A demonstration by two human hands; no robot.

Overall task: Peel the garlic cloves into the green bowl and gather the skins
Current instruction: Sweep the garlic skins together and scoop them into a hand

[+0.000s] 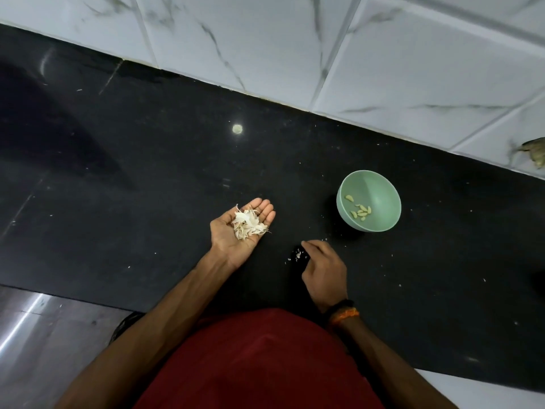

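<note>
My left hand [236, 234] lies palm up over the black counter [147, 187], fingers straight, with a pile of white garlic skins [247, 224] resting in the palm. My right hand [323, 268] is to its right, low on the counter, fingers curled down beside a few skin scraps [298, 255]; whether it pinches one I cannot tell. The green bowl [380, 184] stands to the right, beyond the right hand, with several peeled garlic cloves [361, 212] inside.
Small white flecks of skin are scattered over the counter around the bowl and hands. A marbled white tile wall [324, 54] runs along the back. The counter's front edge meets a grey floor [44, 335] at lower left.
</note>
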